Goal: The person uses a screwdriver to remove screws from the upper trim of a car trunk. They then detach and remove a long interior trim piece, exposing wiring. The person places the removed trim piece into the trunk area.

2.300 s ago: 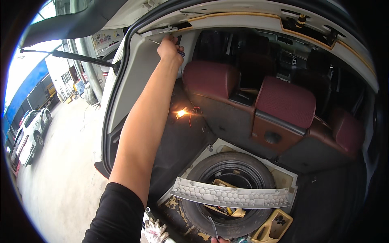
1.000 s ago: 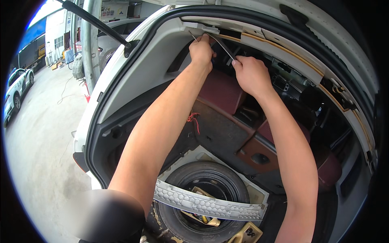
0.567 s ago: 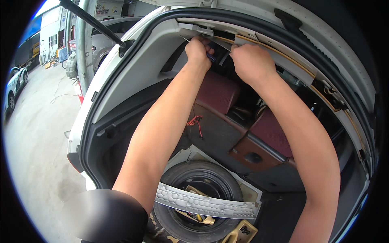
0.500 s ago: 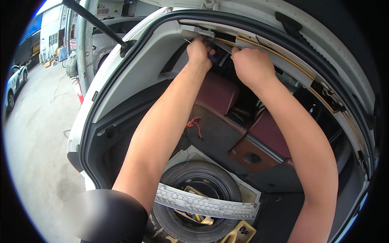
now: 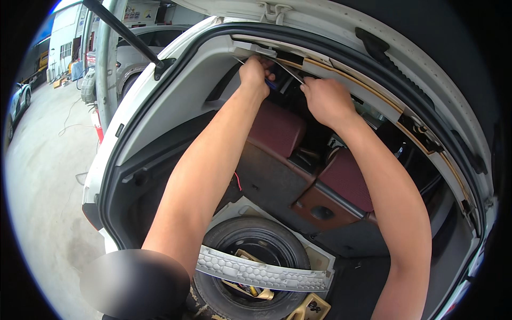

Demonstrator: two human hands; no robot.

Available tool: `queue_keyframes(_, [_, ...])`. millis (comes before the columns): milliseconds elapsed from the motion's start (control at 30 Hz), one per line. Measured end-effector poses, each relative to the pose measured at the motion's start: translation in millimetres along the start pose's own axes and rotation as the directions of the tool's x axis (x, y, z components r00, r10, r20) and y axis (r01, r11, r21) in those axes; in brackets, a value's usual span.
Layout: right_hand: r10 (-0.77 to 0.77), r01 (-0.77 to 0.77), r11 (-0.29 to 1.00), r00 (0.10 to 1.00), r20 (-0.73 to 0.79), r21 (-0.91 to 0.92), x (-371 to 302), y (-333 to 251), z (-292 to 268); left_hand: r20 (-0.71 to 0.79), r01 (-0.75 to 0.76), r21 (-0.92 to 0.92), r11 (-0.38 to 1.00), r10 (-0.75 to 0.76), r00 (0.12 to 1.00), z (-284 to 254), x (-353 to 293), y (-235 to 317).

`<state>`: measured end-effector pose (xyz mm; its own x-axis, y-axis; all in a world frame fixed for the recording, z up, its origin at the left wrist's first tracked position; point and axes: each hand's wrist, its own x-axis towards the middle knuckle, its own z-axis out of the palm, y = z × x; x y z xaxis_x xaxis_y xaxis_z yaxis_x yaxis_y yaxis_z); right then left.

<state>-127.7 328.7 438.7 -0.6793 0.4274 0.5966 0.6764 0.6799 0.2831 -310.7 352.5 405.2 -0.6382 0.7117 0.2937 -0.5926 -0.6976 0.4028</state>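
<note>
Both my arms reach up into the open back of a white car, to the headliner edge below the roof. My left hand (image 5: 255, 73) is closed near the upper left corner, beside a pale trim piece (image 5: 256, 50). Something blue (image 5: 271, 84) shows under its fingers, and a thin pointed tip sticks out on its left; what it grips is mostly hidden. My right hand (image 5: 328, 98) is closed on the end of a thin light rod (image 5: 288, 71), which slants up toward my left hand. Its far end is hard to make out.
Dark red seat backs (image 5: 274, 125) stand ahead. Below lie a spare tire (image 5: 218, 240), a white honeycomb-patterned strip (image 5: 266, 272) across it, and a yellowish tray (image 5: 320, 306). A black strut (image 5: 122, 32) holds the tailgate. Brown-edged headliner (image 5: 362, 82) runs right.
The view has shifted slightly, and more of the thin rod now shows between my hands. My left forearm now covers most of the red wires. Both hands stay closed near the roof edge.
</note>
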Motion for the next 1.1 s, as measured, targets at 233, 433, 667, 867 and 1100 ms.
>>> queue_keyframes(233, [-0.066,0.071,0.990,0.997,0.038,-0.121,17.4,-1.4,-11.5,0.047,-0.007,0.003,1.000,0.007,0.999,-2.8,0.7,-7.3])
queue_keyframes(433, [-0.123,0.142,0.950,0.989,0.082,-0.279,19.3,-10.6,-15.8,-0.042,0.006,-0.025,1.000,-0.007,0.999,0.4,5.4,-8.6])
queue_keyframes(667, [-0.267,0.246,0.903,0.964,-0.010,-0.352,-6.2,-29.8,4.6,-0.061,0.013,0.000,1.000,-0.013,0.998,-28.7,-9.4,-18.8])
queue_keyframes(867, [-0.136,0.117,0.948,0.990,-0.043,-0.297,-178.5,-62.3,35.5,-0.090,0.076,0.394,0.916,-0.043,0.995,-111.3,-154.3,-28.5])
queue_keyframes(1100, [0.403,-0.731,0.620,0.609,0.683,0.285,-614.7,-161.0,80.1,-0.401,0.748,0.419,0.514,-0.635,0.660,-330.4,-475.4,-27.8])
